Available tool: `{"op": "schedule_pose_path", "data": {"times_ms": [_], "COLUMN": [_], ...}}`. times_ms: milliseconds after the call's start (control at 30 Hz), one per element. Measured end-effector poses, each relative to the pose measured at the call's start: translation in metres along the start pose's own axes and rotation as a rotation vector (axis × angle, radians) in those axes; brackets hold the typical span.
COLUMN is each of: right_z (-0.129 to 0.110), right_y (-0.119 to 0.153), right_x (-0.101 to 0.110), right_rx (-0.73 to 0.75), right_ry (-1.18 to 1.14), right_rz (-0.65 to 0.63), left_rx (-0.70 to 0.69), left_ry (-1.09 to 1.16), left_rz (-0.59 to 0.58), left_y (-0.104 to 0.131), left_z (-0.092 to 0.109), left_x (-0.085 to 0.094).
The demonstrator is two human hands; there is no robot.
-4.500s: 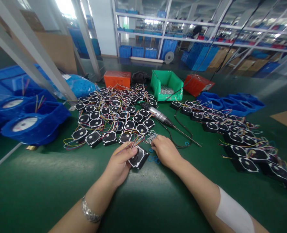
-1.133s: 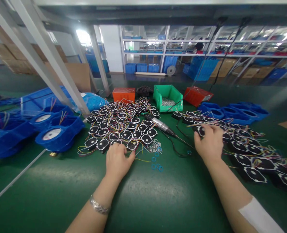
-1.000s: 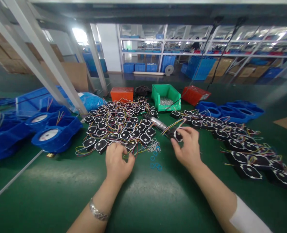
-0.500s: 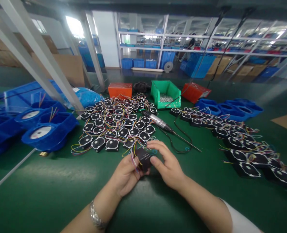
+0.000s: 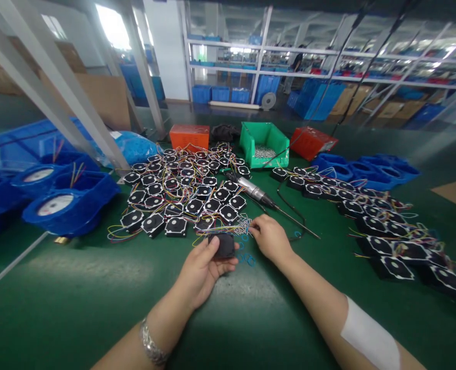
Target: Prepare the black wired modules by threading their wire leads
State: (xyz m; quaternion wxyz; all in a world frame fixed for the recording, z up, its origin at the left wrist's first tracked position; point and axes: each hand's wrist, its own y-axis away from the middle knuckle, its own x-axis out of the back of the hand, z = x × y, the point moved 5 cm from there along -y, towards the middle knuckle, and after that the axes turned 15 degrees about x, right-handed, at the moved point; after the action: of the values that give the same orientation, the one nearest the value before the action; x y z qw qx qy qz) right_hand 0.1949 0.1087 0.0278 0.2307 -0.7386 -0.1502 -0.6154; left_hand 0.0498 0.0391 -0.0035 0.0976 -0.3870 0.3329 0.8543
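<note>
My left hand (image 5: 201, 272) is closed around a small black square motor-like unit (image 5: 224, 246), held low over the green tabletop with its plain dark face up. Its coloured wires trail away towards the pile behind. My right hand (image 5: 273, 239) has its thumb and fingers pinched together at the edge of a small heap of silvery screws (image 5: 243, 224); what sits between the fingertips is too small to make out. Thin blue rings (image 5: 250, 260) lie on the table between the two hands.
Many black units with wires (image 5: 176, 226) cover the middle; more stand in rows (image 5: 395, 267) at right. A powered screwdriver (image 5: 254, 191) lies behind my right hand. A green bin (image 5: 266, 159) of small metal parts stands further back. Blue housings (image 5: 69, 216) crowd the left.
My right hand has left the black unit and moved right and away to the screws, its fingers now pinched. My left hand still holds the unit, now turned plain face up.
</note>
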Motion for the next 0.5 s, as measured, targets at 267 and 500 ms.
{"op": "schedule_pose_path", "data": {"times_ms": [267, 500], "right_z": [-0.001, -0.008], "right_y": [0.005, 0.009], "right_x": [0.002, 0.026], "right_rx": [0.008, -0.016], "right_ry": [-0.218, -0.365], "right_rz": [0.033, 0.253], "left_rx": [0.007, 0.001], "left_ry": [-0.012, 0.017], "left_rz": [0.012, 0.027], "left_y": [-0.004, -0.007], "left_z": [-0.004, -0.005], "left_x": [0.003, 0.005]}}
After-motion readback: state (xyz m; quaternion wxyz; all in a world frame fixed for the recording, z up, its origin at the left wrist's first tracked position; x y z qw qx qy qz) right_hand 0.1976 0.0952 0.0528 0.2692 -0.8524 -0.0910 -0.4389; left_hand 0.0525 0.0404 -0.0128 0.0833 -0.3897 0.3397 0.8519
